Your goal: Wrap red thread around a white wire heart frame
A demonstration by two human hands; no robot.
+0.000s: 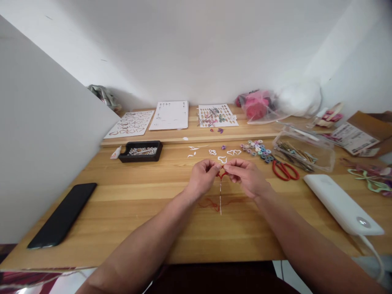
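Between my hands is a small red thread-wrapped petal frame [221,176] with a thin pale stem [220,200] hanging down. My left hand [202,173] pinches its upper left edge between thumb and forefinger. My right hand [245,173] pinches the opposite side, its fingertips nearly meeting the left ones. Loose red thread [211,204] trails on the table below. Just beyond my fingers lie white cut-out outlines, including a petal outline [222,159], a small looped one [212,152] and a wider one [234,152]. My fingertips hide part of the red frame.
Spools of thread [256,148], red-handled scissors [285,170] and a clear tool box [324,157] stand to the right. A white device [339,200] with a cable lies nearer. On the left are a black bead tray [157,151], a glue bottle [116,152] and a black phone [64,214].
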